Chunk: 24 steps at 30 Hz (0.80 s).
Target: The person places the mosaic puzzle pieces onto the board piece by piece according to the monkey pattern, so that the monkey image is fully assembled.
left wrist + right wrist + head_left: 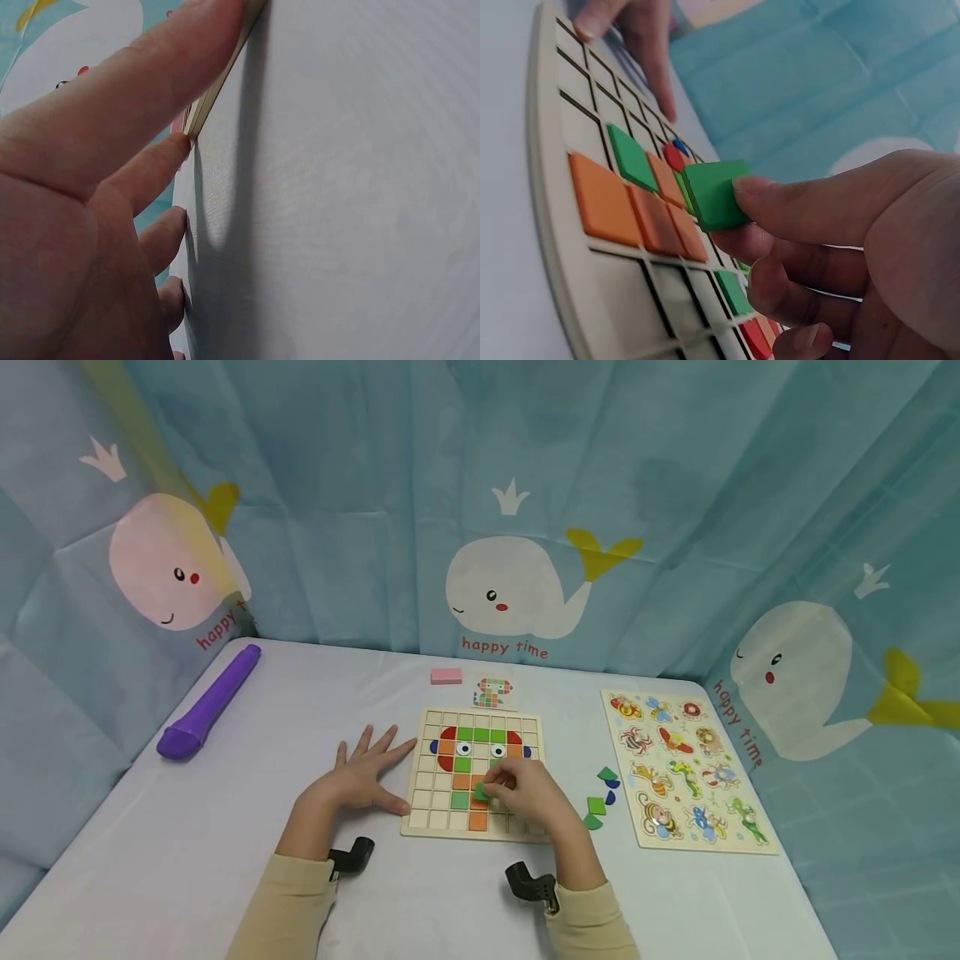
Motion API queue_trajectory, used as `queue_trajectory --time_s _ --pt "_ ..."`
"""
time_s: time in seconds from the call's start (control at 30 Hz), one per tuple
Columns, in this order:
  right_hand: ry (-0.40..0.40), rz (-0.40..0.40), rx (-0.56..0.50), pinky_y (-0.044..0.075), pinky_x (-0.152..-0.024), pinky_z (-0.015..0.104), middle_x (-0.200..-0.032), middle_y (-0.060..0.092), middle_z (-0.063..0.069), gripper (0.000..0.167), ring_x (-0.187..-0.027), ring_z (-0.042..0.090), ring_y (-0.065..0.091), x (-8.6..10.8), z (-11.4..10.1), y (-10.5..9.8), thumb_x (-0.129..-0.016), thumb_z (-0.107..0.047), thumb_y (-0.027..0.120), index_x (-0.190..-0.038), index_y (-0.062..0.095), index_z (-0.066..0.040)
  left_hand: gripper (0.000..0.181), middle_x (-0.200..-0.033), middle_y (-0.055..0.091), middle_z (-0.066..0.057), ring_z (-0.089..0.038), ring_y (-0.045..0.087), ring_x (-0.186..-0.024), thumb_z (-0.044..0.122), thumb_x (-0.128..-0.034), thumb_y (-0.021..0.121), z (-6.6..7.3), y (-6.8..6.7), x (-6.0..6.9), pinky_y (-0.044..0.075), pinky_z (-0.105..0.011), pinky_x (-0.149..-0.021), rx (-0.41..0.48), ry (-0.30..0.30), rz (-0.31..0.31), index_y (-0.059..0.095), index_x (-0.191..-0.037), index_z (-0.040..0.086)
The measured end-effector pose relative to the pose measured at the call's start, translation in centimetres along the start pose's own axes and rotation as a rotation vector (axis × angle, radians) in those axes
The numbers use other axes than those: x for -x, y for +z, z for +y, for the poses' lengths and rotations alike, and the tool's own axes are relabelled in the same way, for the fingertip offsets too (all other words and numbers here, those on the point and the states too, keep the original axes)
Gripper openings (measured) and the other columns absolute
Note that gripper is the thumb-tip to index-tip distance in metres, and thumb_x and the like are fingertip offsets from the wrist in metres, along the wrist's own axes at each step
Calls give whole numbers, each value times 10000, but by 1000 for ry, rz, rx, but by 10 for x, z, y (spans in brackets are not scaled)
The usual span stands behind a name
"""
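A wooden grid board (pixel 435 833) lies on the white table, bearing orange, green, red and blue pieces and two eye pieces. The left hand (pixel 358 779) has its fingers spread on the table, with the index fingertip and thumb touching the board's left edge. Over the middle of the board, the right hand (pixel 531 793) pinches a green square (pixel 716 193) between thumb and index finger. In the right wrist view the square is tilted above the orange pieces (pixel 604 199), its other fingers curled below.
Loose green and blue pieces (pixel 596 806) lie right of the board, beside an animal puzzle board (pixel 633 827). Behind the grid board are a picture card (pixel 493 692) and a pink block (pixel 446 676). A purple microphone-shaped object (pixel 210 703) lies at the left.
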State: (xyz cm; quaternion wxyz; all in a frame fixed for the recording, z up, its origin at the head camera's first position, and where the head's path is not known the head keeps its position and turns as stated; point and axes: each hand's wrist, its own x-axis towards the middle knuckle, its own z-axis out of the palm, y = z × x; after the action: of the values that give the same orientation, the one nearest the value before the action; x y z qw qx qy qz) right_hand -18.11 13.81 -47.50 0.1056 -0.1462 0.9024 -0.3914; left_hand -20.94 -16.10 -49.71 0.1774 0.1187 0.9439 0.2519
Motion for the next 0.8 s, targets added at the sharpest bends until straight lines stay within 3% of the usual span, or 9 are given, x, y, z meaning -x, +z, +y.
queue_trajectory --time_s 0.43,0.8 --pt "-6 -51 21 475 -634 237 -735 621 -87 103 -699 91 562 -2 -9 16 -906 -231 767 -835 693 -227 1168 -1706 85 -130 -465 -104 -1540 568 -604 909 -1 1 -1 -115 -725 -1159 -14 0 -3 345 -1585 281" --pt "-13 -102 36 465 -592 223 -705 609 -80 133 -659 71 540 -2 -15 26 -899 -214 773 -800 685 -204 1157 -1708 72 -129 -467 -111 -1538 576 -624 898 -2 0 -1 -115 -732 -1154 -16 7 -13 333 -1590 282"
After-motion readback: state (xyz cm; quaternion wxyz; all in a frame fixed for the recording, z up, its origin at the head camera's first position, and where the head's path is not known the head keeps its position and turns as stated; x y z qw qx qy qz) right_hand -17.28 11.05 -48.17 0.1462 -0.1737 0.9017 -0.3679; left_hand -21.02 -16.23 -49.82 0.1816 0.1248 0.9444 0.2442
